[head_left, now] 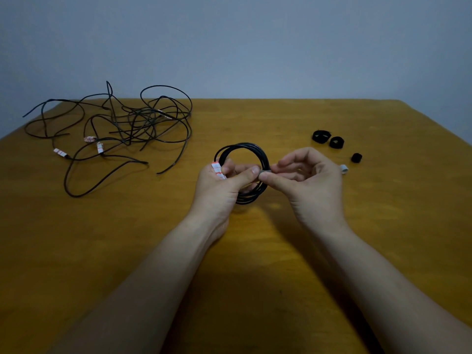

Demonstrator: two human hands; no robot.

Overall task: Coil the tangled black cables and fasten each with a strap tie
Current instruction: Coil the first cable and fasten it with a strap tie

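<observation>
A coiled black cable [245, 147] stands as a ring above the middle of the wooden table. My left hand [219, 187] grips its left and lower side, with a white, red-striped label [217, 169] showing by the fingers. My right hand [309, 175] pinches a grey strap tie [264, 172] wrapped on the coil's right side; my left thumb touches it too. A tangle of black cables [122, 129] with several white labels lies at the far left. Three rolled black strap ties [321, 136] [336, 142] [356, 157] lie at the right.
A small light grey strap roll [344, 169] sits just beyond my right hand. The wooden table [255, 251] ends at a grey wall behind; some cable loops hang past its far left edge.
</observation>
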